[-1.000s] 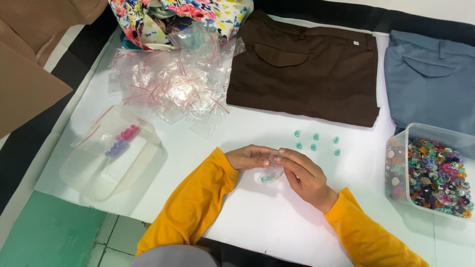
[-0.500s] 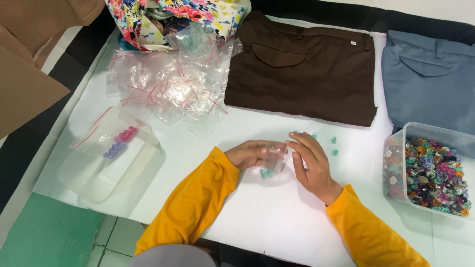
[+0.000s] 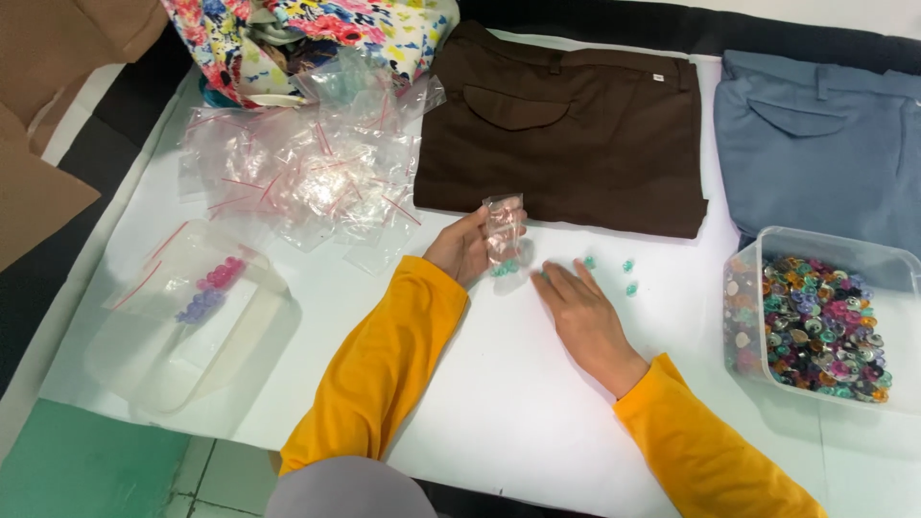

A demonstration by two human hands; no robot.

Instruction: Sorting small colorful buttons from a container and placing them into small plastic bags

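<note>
Teal beads (image 3: 628, 265) lie beyond our flat, open right hand (image 3: 585, 321) while our left hand (image 3: 463, 247) pinches a clear bag (image 3: 503, 230).

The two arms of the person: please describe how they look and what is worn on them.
Both arms wear long sleeves of plain mustard-yellow cloth, with no print or marking visible. The sleeves end at the wrists with simple cuffs. The left hand and the right hand are bare: no gloves, and no ring, watch or bracelet can be seen in this view.
</note>
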